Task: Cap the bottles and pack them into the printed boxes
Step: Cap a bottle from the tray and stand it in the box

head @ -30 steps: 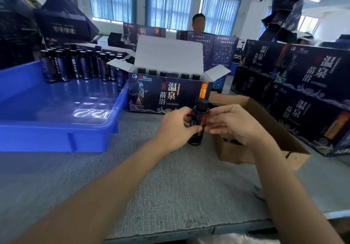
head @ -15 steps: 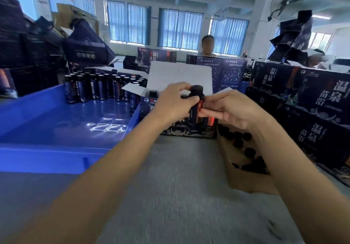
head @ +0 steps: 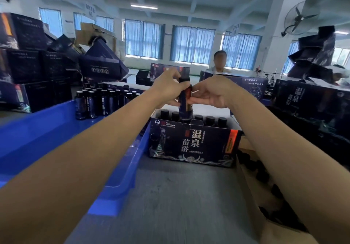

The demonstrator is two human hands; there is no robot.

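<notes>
A dark bottle [head: 186, 105] with a black cap hangs upright over the open printed box [head: 193, 145], its base level with the box's front rim. My left hand [head: 169, 88] grips the bottle's top and cap. My right hand [head: 212, 93] holds the bottle's body from the right with fingers round it. Several capped bottles [head: 210, 120] stand in a row inside the box.
A blue plastic tray [head: 121, 168] at left holds several bottles [head: 98, 101] at its far end. A brown carton [head: 251, 192] with black caps sits at right under my right forearm. Printed boxes are stacked left and right. A person sits across the table.
Both hands carried the bottle up from the table, forward, and over the open printed box. The camera tilted up with them.
</notes>
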